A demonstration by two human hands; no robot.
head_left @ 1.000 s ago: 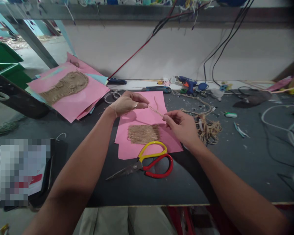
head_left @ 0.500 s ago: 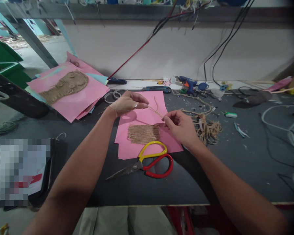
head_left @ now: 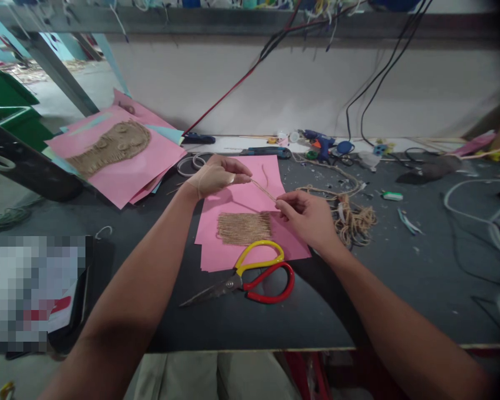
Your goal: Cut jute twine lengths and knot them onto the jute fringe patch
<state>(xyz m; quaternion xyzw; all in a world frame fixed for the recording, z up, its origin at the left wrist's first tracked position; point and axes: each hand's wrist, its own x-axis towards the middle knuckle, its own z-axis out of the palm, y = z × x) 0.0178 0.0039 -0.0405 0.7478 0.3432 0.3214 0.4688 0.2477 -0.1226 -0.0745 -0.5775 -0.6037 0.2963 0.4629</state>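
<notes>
A short stretch of tan twine [head_left: 263,189] runs taut between my two hands. My left hand [head_left: 221,176] pinches one end of it, and my right hand [head_left: 306,215] pinches it lower down on the right. Under them lie pink sheets [head_left: 210,256] bearing a rectangle of twine rows [head_left: 244,228] set side by side. Scissors [head_left: 237,280] with one yellow and one red handle rest in front, their tips pointing left. A tangled heap of twine [head_left: 354,219] sits just beyond my right hand.
Pink sheets with a twine-covered shape [head_left: 112,145] lie at the back left. A blue glue gun [head_left: 324,143] and a utility knife [head_left: 270,151] are along the wall. White cable [head_left: 494,222] loops at the right; a partly blurred flat item [head_left: 69,311] is at the front left.
Almost nothing differs. My right hand has shifted very slightly left, while my left hand stays in place with the twine still stretched between them.
</notes>
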